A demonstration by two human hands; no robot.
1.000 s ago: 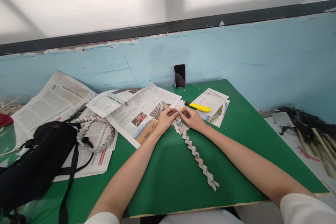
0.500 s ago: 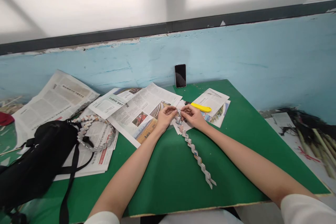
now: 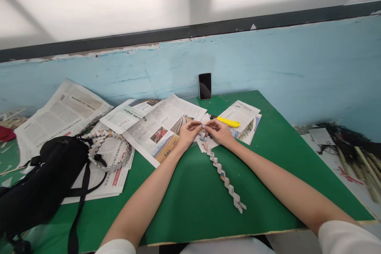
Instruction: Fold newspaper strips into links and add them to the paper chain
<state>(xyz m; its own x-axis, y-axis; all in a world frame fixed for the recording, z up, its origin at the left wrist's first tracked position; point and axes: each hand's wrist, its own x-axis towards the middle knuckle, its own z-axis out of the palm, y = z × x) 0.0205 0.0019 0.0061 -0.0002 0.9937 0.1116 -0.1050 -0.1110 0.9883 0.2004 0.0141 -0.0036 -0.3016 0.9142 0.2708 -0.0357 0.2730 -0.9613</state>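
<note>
Desk [image 3: 184, 206] w/ paper chain [image 3: 222, 174]: far end clamped betw. L hand [image 3: 189, 133] & R hand [image 3: 219, 131].
Newspaper sheets [image 3: 163, 123] overlapped at rear L, prob. spread aside for working room. Black bag [image 3: 56, 174] sat far L, prob. parked off the work area. Chain ran from the hands twd. near edge, appar. so the desk took its wt. Both hands pinched its far end, fingertips just beside each other, prob. to steady small folds; exact finger contact too small to confirm. Phone [image 3: 204, 86] stood upright at rear, screen outward, prob. for viewing. Yellow cutter [image 3: 228, 122] lay just beyond R hand, prob. for quick access.
</note>
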